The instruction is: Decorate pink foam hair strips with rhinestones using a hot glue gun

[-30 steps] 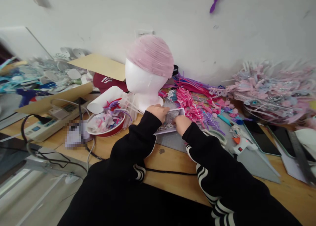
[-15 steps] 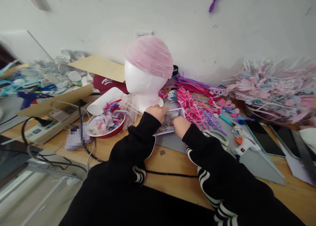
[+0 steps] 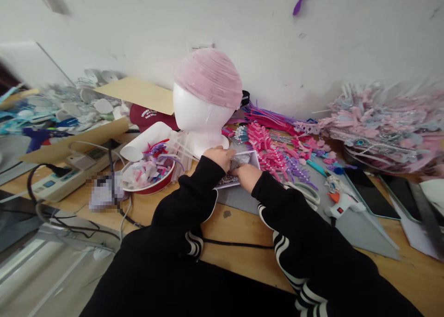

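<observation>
A shallow white box [image 3: 255, 161] stands on the grey mat, with silvery beads [image 3: 225, 180] in it. A shiny clear plastic bag [image 3: 240, 160] with silvery contents lies at the box. My left hand [image 3: 219, 157] is closed at the bag's left side, its fingertips mostly hidden. My right hand [image 3: 248, 176] reaches over the front of the box, fingers curled together at the bag's lower edge; what they pinch is hidden. Just behind my hands stands a white mannequin head [image 3: 192, 109] wrapped in pink strips [image 3: 211, 76].
Left are a red-rimmed bowl [image 3: 166, 183] of scraps and a power strip [image 3: 55, 187] with cables. Pink and purple pipe-cleaner pieces [image 3: 267, 146] lie right of the box, near scissors [image 3: 310, 194], a white glue gun [image 3: 345, 206] and a phone [image 3: 371, 194]. Pink decorations [image 3: 388, 127] are heaped far right.
My right hand has shifted left and slightly up out of the box's right part, closer to my left hand. My left hand has stayed at the bag.
</observation>
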Demonstrator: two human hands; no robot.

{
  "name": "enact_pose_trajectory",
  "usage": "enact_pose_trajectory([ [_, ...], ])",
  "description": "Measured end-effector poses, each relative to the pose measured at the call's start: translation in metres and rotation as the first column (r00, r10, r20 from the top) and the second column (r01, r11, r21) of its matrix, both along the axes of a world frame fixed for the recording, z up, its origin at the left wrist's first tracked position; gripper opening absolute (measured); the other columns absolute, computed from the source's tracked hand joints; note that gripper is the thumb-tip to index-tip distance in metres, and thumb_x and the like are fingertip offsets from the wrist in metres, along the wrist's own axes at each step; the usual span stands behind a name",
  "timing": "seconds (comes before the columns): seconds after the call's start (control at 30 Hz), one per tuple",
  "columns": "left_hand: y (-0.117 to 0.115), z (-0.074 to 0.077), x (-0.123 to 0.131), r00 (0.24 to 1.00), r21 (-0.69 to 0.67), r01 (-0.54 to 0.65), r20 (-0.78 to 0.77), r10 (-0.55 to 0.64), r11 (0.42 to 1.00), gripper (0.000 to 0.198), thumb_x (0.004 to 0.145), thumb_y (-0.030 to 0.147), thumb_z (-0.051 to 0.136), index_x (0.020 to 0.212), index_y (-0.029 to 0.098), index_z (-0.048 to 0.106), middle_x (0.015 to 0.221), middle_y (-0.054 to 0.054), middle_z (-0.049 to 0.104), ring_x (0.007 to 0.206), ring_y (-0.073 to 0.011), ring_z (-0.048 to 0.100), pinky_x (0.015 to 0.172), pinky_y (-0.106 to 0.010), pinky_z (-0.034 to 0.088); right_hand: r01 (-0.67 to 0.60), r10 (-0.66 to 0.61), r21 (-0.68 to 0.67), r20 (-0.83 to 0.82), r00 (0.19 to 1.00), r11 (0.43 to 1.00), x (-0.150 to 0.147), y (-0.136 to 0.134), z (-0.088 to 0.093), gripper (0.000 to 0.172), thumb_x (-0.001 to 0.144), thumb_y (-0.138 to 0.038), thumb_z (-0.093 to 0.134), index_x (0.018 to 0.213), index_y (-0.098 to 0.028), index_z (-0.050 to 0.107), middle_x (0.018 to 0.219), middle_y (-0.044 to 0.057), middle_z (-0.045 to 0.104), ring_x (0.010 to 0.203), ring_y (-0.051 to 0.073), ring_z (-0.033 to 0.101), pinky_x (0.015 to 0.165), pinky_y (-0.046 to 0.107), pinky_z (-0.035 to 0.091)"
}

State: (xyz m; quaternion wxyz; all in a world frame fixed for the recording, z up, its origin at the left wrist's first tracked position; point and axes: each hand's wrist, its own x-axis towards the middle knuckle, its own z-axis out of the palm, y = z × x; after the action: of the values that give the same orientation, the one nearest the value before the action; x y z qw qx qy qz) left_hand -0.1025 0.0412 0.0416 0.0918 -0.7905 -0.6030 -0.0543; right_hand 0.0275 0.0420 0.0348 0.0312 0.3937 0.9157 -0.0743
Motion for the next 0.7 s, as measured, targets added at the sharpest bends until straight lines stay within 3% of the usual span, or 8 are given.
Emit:
enact_pose_trajectory([
  [0.2,0.003,-0.001,-0.001,0.999,-0.004,-0.039,0.034,0.039,0.999,0.034,0.072,0.019,0.040,0.102,0.021,0.057,0.085,-0.007,0.064,0.086,-0.0211,0.057,0.065,-0.029,0.042,0.089,-0.089,-0.024,-0.012,0.996,0.996,-0.011,0.004,0.009,0.027,0.075,-0.031,0.049,0.089,-0.017,0.067,0.086,0.012,0.066,0.086,0.024,0.060,0.072,0.030,0.045],
  [0.4,0.006,0.000,0.000,0.992,-0.028,-0.107,0.067,0.108,0.994,0.034,0.072,0.019,0.041,0.101,0.020,0.058,0.086,-0.009,0.064,0.086,-0.0232,0.058,0.067,-0.031,0.042,0.363,-0.368,-0.069,-0.079,0.927,0.929,-0.029,0.003,-0.001,0.030,0.077,-0.025,0.044,0.098,-0.014,0.062,0.092,0.014,0.064,0.090,0.023,0.059,0.074,0.030,0.046],
  [0.7,0.006,0.002,-0.001,0.990,-0.067,-0.115,0.078,0.120,0.991,0.032,0.075,0.022,0.040,0.102,0.020,0.057,0.088,-0.010,0.064,0.086,-0.0224,0.057,0.067,-0.031,0.042,0.407,-0.412,-0.070,-0.090,0.907,0.911,-0.040,-0.004,0.009,0.030,0.079,-0.013,0.037,0.096,-0.008,0.062,0.092,0.018,0.064,0.091,0.023,0.059,0.077,0.033,0.045],
])
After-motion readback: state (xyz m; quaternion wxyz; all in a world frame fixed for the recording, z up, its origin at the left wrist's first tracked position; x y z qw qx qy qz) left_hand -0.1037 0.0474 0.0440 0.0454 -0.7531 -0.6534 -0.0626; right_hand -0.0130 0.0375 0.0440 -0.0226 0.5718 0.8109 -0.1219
